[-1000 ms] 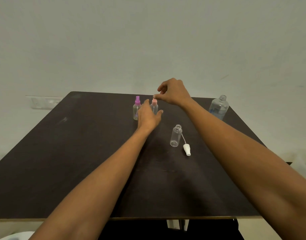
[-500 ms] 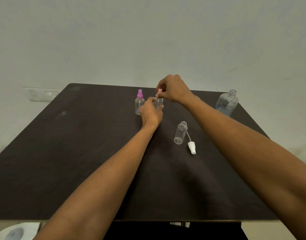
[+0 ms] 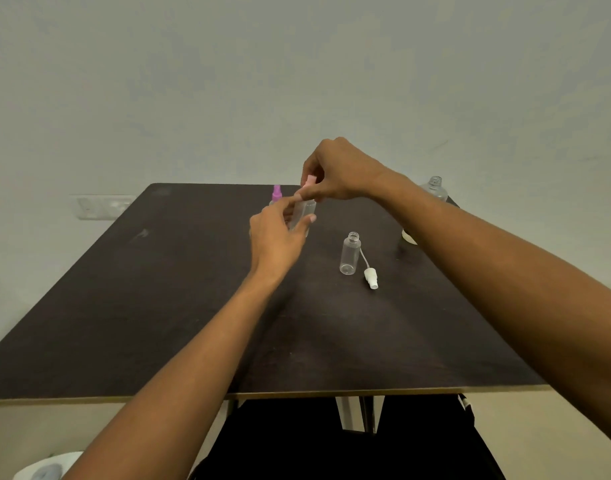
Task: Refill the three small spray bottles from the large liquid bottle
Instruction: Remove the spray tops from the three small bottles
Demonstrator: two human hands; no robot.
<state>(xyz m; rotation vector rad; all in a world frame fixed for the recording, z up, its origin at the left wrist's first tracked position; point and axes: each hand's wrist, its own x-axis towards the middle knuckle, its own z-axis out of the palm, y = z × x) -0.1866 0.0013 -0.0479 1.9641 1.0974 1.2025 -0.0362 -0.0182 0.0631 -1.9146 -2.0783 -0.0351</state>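
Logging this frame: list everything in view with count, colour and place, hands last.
pink-capped spray bottle: 1, clear, held above the table
purple-capped spray bottle: 1, clear, standing behind the left hand
open small bottle: 1, clear, upright right of centre
spray cap with tube: 1, white, lying beside the open small bottle
large bottle: 1, clear, uncapped, far right
pale object: 1, whitish, half hidden by right forearm
table: 1, dark brown
wall socket plate: 1, white, wall, left
left hand: 1, grips the pink-capped spray bottle's body
right hand: 1, pinches its pink cap
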